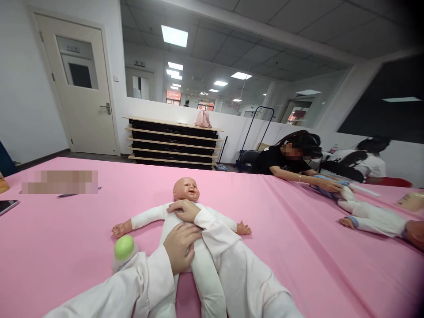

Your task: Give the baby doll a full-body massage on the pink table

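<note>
A baby doll with a white cloth body lies on its back, head away from me. Its bare head faces up and its arms spread to both sides. My right hand rests on the doll's chest just below the chin, fingers laid out over the cloth. Lower down, on the belly, my left hand lies flat with its fingers stretched toward the right wrist. Neither hand grips anything. Beside my left sleeve stands a bottle with a green cap, its lower part partly hidden by the sleeve.
Pink cloth covers the table. A phone and a pen lie at the left. Across the table at the right, a person handles another doll. Behind stands a slatted wooden stack.
</note>
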Tool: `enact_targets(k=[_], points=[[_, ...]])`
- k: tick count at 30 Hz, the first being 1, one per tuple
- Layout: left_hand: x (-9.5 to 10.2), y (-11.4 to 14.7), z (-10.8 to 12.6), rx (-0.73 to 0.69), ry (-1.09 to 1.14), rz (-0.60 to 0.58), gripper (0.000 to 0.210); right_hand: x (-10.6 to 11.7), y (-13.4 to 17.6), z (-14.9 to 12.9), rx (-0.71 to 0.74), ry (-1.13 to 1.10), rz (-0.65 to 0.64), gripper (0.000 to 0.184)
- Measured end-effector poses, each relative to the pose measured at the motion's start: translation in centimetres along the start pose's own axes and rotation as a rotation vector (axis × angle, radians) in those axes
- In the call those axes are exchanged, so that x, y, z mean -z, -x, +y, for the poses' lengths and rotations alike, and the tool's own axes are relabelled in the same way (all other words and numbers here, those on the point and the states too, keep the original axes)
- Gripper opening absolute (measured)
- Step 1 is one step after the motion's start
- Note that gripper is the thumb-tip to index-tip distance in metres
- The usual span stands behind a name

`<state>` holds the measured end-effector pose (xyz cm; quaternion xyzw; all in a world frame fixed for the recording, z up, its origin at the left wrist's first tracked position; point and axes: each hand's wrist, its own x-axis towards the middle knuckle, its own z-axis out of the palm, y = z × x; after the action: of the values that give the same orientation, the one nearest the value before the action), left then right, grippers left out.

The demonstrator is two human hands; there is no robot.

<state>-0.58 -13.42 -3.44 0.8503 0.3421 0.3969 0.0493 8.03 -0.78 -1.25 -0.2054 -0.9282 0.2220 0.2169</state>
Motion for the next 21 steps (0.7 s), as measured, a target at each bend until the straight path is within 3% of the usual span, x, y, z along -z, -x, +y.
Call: enact_targets(k=[3,8,13,16,21], points=[[-0.3,0.4,-0.6,0.095,-0.063,0.136,0.032,0.3,2.7,1.0,0.025,-0.051,0.172,0.03],[-0.1,0.8,-0.9,0.147,-0.144,0.235,0.024,-0.5,8.2,0.4,-0.016,0.055,0.364,0.037],[-0.1,0.6,-0.1,-0.109,-0.118,0.208,0.019,-0.7,10.5,-2.3,0.051,0.04,0.472,0.038],[-0.2,0.5,0.2,-0.262,-0.041,0.126,0.019,-0.2,8.3,-3.1,0.083,-0.046,0.328,0.036],[0.0,0.4,0.4,-0.366,0.076,-0.023,0.028,-0.2,1.6,-2.6,0.122,-0.088,-0.144,0.04]])
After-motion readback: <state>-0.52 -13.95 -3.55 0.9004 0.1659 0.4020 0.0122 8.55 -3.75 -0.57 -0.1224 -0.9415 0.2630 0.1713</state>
